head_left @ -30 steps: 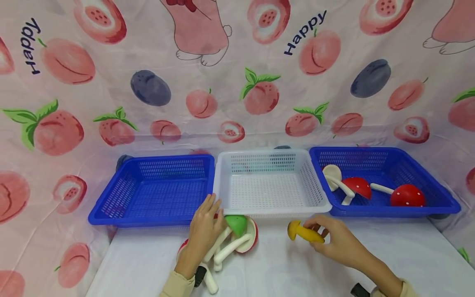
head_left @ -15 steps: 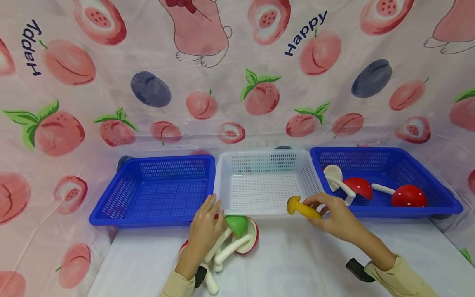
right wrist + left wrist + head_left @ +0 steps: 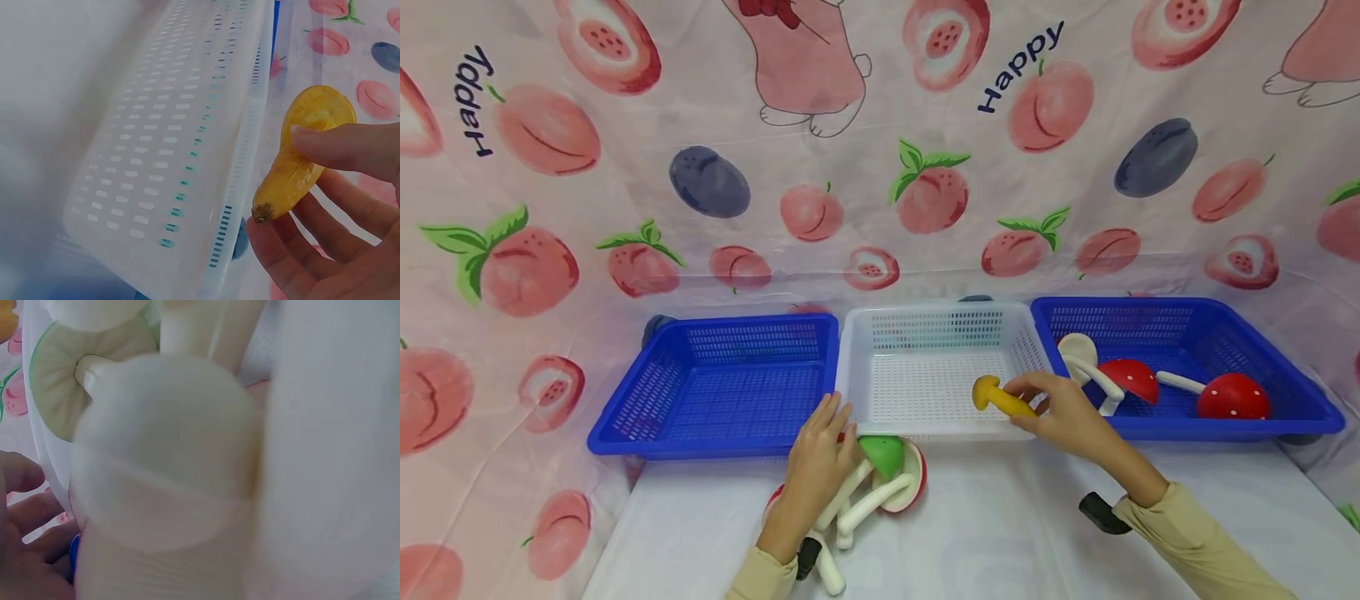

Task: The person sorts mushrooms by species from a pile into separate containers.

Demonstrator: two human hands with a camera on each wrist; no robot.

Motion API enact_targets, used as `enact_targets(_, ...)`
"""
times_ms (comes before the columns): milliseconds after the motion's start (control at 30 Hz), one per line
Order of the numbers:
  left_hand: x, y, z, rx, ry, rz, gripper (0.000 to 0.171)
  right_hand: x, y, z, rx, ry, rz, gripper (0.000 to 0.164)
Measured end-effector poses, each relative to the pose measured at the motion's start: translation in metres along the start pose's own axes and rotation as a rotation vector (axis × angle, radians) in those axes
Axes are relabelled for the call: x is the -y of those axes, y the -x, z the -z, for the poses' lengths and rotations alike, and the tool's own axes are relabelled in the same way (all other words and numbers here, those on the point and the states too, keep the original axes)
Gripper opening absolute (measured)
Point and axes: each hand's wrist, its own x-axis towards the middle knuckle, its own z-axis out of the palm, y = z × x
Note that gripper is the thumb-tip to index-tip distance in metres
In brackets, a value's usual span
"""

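Right hand [image 3: 1062,414]: fingers pinch yellow mushroom [image 3: 1010,404], moved from over bench [image 3: 985,517] to above white basket [image 3: 917,392], unreleased. Left hand [image 3: 822,454]: fingers relaxed, nearly straight, gripping nothing.

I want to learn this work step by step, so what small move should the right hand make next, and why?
Probably lower the yellow mushroom into the white basket: the right hand pinches it, and in the head view it appears over the basket's near part, not yet set down.
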Motion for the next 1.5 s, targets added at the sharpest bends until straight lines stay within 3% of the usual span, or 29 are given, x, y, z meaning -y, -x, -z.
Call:
enact_targets(367,-0.001,-0.001,0.004,0.043,0.009,0.016,0.031,-0.020,-0.016,-0.008,0.058,-0.048,-0.058,0.028)
enact_targets(633,-0.002,-0.001,0.002,0.036,-0.024,-0.014,0.031,-0.034,-0.029,-0.018,0.114,-0.069,-0.097,0.027)
enact_targets(933,-0.006,0.000,0.004,0.044,-0.019,0.011,0.031,-0.045,-0.039,-0.029,0.155,-0.064,-0.084,0.025)
enact_targets(1133,-0.007,-0.003,0.008,0.090,0.010,0.022,0.031,-0.051,-0.046,-0.034,0.212,-0.056,-0.167,0.023)
enact_targets(1500,-0.009,-0.004,0.014,0.157,0.065,0.066,0.032,-0.051,-0.058,-0.044,0.329,-0.017,-0.165,0.021)
